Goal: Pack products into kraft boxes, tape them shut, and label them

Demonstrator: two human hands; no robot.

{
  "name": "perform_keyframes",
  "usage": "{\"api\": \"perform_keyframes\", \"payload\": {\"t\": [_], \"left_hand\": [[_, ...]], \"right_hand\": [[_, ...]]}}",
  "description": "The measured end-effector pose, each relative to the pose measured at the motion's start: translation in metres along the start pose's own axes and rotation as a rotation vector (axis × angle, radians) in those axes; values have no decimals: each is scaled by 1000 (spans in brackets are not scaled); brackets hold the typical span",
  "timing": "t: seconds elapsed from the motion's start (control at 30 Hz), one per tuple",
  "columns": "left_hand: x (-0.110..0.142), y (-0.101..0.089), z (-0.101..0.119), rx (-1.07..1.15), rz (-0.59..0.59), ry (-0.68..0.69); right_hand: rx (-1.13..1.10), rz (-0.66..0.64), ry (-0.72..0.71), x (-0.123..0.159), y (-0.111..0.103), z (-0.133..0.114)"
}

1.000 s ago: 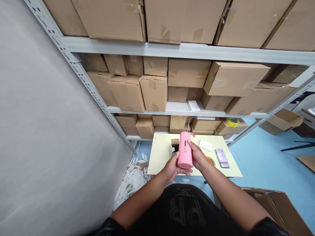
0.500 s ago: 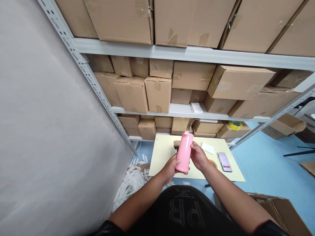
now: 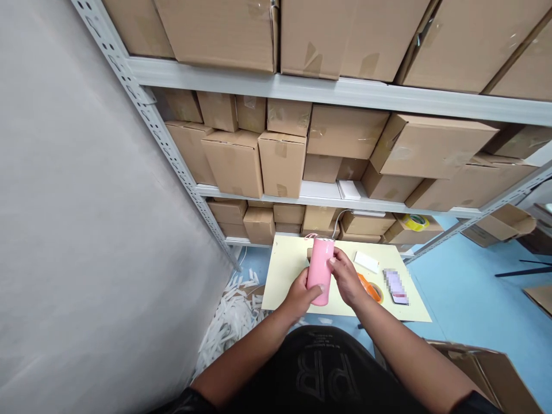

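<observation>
A pink cylinder-shaped bottle [image 3: 319, 266] with a thin loop at its top is held upright over a small pale yellow table [image 3: 284, 270]. My left hand [image 3: 301, 297] wraps its lower end from the left. My right hand [image 3: 346, 278] grips its right side, fingers curled on it. An orange tape dispenser [image 3: 371, 288], a white flat box [image 3: 366, 261], a phone [image 3: 395, 286] and a small brown box [image 3: 309, 253], mostly hidden behind the bottle, lie on the table.
Grey metal shelving [image 3: 310, 86] packed with cardboard boxes [image 3: 282, 161] stands behind the table. A yellow tape roll [image 3: 414, 221] sits on a low box. White paper strips [image 3: 233, 313] litter the blue floor at left. An open carton [image 3: 483, 368] is at right.
The pink bottle has been turned in my hands; the dark marking seen on it a second ago no longer shows. Both hands kept hold of it.
</observation>
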State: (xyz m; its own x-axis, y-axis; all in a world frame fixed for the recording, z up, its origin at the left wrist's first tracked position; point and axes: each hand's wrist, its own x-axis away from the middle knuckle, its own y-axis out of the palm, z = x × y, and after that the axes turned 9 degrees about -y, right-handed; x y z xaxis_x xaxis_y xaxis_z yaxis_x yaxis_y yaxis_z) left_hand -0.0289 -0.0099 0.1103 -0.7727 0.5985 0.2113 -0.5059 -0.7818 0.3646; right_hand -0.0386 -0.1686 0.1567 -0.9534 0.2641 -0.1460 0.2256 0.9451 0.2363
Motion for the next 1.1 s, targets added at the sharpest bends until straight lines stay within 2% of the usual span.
{"api": "perform_keyframes", "payload": {"t": [0.13,0.2,0.33,0.4,0.47,0.57,0.7,0.8,0.9,0.97,1.1], "left_hand": [[1,-4,10,217,-188,-140],[-2,-2,9,210,-166,-115],[-11,6,4,123,11,-5],[-15,7,3,131,0,-42],[-18,8,2,144,-64,-103],[-25,9,1,102,-121,-135],[-40,16,-12,-43,-120,-80],[-51,26,-23,-154,-79,-34],[-60,31,-22,-254,-67,-9],[-66,28,-13,-410,37,30],[-81,8,8,-886,443,121]], "right_hand": [[-147,-143,117,-5,-5,-9],[-122,-94,97,-8,-8,-7],[3,55,-26,-13,-13,5],[62,106,-56,-17,-18,10],[94,140,-42,-21,-26,11],[107,73,47,-28,-44,4],[81,-86,129,-36,-69,-7],[82,-102,209,-43,-83,-9],[93,-68,252,-55,-97,-3],[94,-18,233,-65,-108,2],[132,68,116,-88,-133,8]]}}
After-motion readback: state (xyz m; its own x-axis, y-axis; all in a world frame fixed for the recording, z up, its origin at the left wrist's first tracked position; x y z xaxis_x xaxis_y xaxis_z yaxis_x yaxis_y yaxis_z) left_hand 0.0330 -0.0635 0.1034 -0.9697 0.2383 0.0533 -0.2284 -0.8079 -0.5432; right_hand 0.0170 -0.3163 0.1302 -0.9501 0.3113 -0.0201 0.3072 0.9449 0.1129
